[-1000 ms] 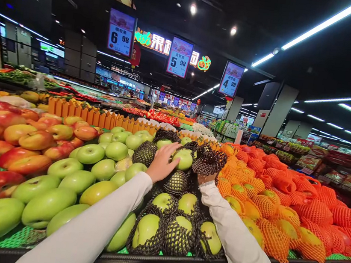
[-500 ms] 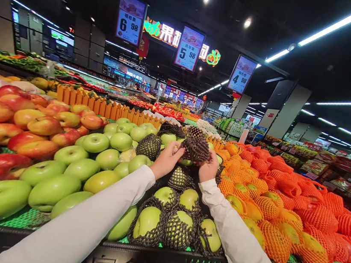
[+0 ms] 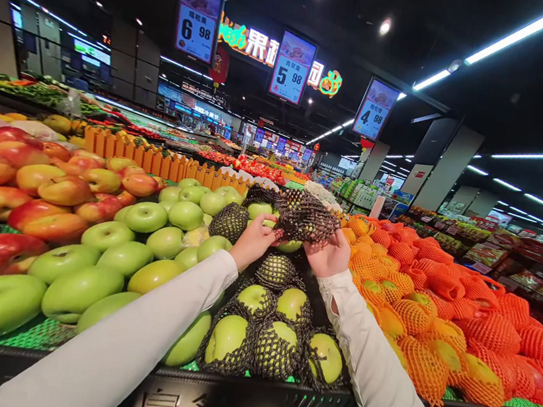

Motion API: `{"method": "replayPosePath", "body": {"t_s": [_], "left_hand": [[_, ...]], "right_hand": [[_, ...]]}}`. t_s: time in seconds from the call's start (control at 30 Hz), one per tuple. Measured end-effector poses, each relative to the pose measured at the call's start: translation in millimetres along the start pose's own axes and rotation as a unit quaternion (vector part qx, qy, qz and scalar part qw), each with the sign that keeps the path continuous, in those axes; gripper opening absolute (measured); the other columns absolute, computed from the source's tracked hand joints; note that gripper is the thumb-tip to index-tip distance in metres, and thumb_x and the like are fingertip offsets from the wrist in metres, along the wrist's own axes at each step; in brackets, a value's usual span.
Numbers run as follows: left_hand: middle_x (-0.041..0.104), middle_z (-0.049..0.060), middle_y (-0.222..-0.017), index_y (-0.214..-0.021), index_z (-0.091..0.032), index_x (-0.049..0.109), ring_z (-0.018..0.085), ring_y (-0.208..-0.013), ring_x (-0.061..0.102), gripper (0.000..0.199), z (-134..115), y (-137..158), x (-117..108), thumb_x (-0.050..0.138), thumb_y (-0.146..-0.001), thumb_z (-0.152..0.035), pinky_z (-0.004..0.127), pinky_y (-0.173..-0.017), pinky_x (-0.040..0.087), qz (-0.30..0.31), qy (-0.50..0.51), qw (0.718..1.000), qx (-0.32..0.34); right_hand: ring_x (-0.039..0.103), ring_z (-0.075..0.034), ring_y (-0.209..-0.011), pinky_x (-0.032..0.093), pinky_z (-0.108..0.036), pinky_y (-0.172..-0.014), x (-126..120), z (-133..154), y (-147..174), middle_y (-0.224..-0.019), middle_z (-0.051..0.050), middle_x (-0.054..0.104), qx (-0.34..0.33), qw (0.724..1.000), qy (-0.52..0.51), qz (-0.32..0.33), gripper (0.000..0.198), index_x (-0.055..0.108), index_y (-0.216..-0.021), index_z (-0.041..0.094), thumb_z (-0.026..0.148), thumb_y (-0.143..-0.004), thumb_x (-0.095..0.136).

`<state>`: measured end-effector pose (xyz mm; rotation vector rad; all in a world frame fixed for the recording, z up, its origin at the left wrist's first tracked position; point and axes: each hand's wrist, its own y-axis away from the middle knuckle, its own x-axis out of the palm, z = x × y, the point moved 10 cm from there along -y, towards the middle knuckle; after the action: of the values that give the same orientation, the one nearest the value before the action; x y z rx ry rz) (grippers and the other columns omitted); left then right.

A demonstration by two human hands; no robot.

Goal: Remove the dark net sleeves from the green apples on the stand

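Between my two hands is a black foam fruit net (image 3: 307, 216), held above the display and pulled out sideways. Whether an apple is inside it I cannot tell. My left hand (image 3: 255, 240) pinches the net's left end with thumb and fingers. At the other end, my right hand (image 3: 329, 252) grips it with the fingers partly behind the mesh. Below them, green apples in black nets (image 3: 277, 348) stand in rows at the front. Another netted apple (image 3: 230, 221) lies just left of my left hand.
Bare green apples (image 3: 127, 258) fill the left-middle, with red-yellow apples (image 3: 60, 189) farther left. Oranges in orange nets (image 3: 425, 364) and fruit in red nets (image 3: 499, 333) lie on the right. A black front rail (image 3: 92, 383) and a low orange fence (image 3: 157, 163) bound the display.
The black net has gone from a bunched shape to a wider, stretched one. My right hand has moved slightly right and turned, showing more palm.
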<state>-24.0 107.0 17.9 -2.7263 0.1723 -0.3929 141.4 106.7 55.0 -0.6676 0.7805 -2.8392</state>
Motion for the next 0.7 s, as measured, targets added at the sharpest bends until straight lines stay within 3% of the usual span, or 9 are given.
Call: {"method": "replayPosePath", "body": {"t_s": [0.13,0.27,0.4,0.5,0.6,0.7], "left_hand": [[0.064,-0.002,-0.073,-0.105,-0.019,0.042,0.014,-0.070,0.065,0.052,0.7,0.3,2.1,0.073,-0.063,-0.025,0.029,-0.073,0.051,0.009,0.023,1.000,-0.002],[0.064,-0.001,-0.086,-0.105,-0.023,0.041,0.014,-0.080,0.064,0.054,-12.5,4.3,1.4,0.070,-0.060,-0.024,0.029,-0.079,0.051,0.008,0.086,0.996,0.012],[0.063,-0.001,-0.092,-0.104,-0.024,0.048,0.013,-0.078,0.062,0.044,-27.7,8.7,-0.3,0.058,-0.061,-0.020,0.027,-0.072,0.052,0.014,0.141,0.990,0.015],[0.067,0.004,-0.095,-0.099,-0.018,0.061,0.014,-0.073,0.060,0.037,-26.8,8.6,1.8,0.054,-0.062,-0.021,0.027,-0.068,0.051,0.028,0.144,0.989,0.001],[0.071,0.008,-0.100,-0.102,-0.013,0.070,0.017,-0.082,0.062,0.042,-15.3,5.1,1.9,0.057,-0.063,-0.022,0.027,-0.074,0.050,0.029,0.117,0.993,-0.008],[0.071,0.008,-0.114,-0.109,-0.013,0.072,0.018,-0.094,0.062,0.047,-0.8,-1.2,-6.5,0.060,-0.065,-0.022,0.027,-0.081,0.049,-0.005,0.055,0.998,-0.002]], "right_hand": [[0.068,-0.022,-0.088,0.057,-0.040,-0.081,15.4,8.0,8.9,-0.088,-0.008,0.071,0.016,0.997,0.056,0.042,0.046,0.065,-0.104,0.020,0.049,-0.081,0.039],[0.069,-0.021,-0.093,0.057,-0.038,-0.085,16.8,-1.5,5.4,-0.097,-0.003,0.072,0.025,0.995,0.079,0.063,0.048,0.064,-0.114,0.024,0.037,-0.070,0.053],[0.069,-0.019,-0.082,0.059,-0.037,-0.079,-10.1,-22.1,-8.9,-0.090,-0.001,0.074,-0.012,0.983,0.180,-0.019,0.034,0.068,-0.097,0.023,0.030,-0.065,0.058],[0.068,-0.020,-0.079,0.059,-0.039,-0.080,-27.7,-35.5,-15.9,-0.078,-0.001,0.072,-0.025,0.970,0.236,-0.056,0.023,0.068,-0.084,0.021,0.028,-0.066,0.057],[0.067,-0.022,-0.088,0.054,-0.045,-0.095,-39.7,-30.0,-16.1,-0.083,-0.005,0.072,-0.057,0.946,0.307,-0.089,0.020,0.069,-0.079,0.019,0.023,-0.068,0.052],[0.064,-0.025,-0.105,0.043,-0.046,-0.110,-35.4,-15.6,-11.3,-0.102,-0.010,0.071,-0.096,0.914,0.382,-0.091,0.025,0.072,-0.082,0.018,0.017,-0.070,0.050]]}}
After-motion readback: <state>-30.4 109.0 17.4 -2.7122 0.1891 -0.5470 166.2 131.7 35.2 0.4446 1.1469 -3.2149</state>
